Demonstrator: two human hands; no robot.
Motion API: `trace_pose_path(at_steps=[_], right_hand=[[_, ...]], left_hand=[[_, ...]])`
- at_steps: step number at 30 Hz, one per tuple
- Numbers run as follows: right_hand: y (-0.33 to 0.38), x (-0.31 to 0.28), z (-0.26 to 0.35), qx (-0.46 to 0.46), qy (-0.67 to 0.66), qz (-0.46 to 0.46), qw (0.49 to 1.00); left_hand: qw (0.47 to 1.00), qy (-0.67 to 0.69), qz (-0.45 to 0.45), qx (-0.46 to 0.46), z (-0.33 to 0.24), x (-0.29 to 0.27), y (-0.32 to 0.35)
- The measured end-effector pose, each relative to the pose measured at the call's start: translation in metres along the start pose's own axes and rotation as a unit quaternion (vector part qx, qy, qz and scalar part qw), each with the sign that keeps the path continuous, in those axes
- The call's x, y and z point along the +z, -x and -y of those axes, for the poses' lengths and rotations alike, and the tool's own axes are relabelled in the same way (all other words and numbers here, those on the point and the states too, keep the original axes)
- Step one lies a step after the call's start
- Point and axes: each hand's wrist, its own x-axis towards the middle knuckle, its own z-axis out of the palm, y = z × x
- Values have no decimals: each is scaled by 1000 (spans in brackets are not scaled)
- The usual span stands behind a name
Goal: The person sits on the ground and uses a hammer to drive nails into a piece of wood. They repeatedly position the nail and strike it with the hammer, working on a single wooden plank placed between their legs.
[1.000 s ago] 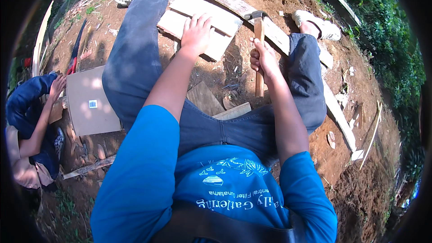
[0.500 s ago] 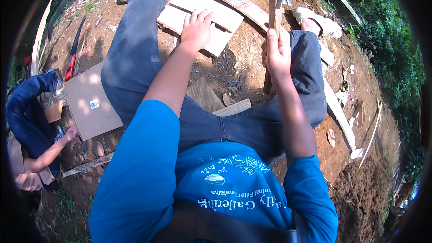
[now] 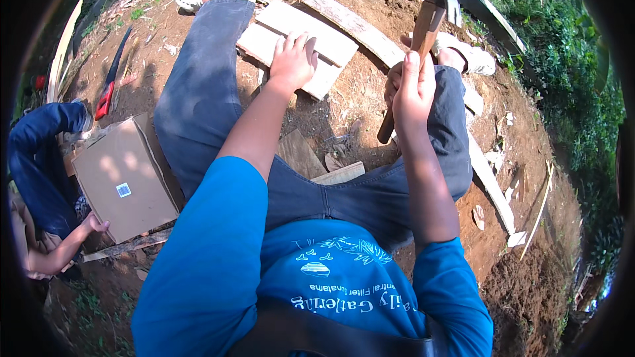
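Two pale boards [image 3: 291,23] lie one overlapping the other on the ground between my spread legs. Across their near part my left hand [image 3: 293,65] rests flat, fingers stretched out over the step where the boards overlap. In my right hand [image 3: 411,89] is a claw hammer [image 3: 426,30], gripped around its wooden handle and raised above my right knee. Its metal head points up and away, and the handle's dark butt end sticks out below my fist.
A long plank [image 3: 350,23] lies beyond the boards; offcuts [image 3: 340,175] lie near my lap. At left, a co-worker's hand [image 3: 98,222] touches a cardboard box [image 3: 129,182], near a red-handled saw [image 3: 108,92]. Wood strips [image 3: 489,185] and green bushes [image 3: 562,59] are on the right.
The hammer has risen and its head tilts farther right. My left hand stays on the boards. At left, the co-worker's cardboard box has shifted and tilted, showing its side.
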Motion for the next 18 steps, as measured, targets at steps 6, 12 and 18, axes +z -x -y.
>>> trace_pose_path(at_steps=[6, 12, 18], right_hand=[[-5, -59, -106, 263, 311, 35, 913], [-19, -20, 12, 2, 13, -45, 999], [-10, -44, -82, 185, 288, -11, 939]], left_hand=[[998, 51, -23, 38, -17, 6, -13], [1000, 28, 3, 3, 2, 2, 3], [998, 52, -3, 28, -15, 7, -12]])
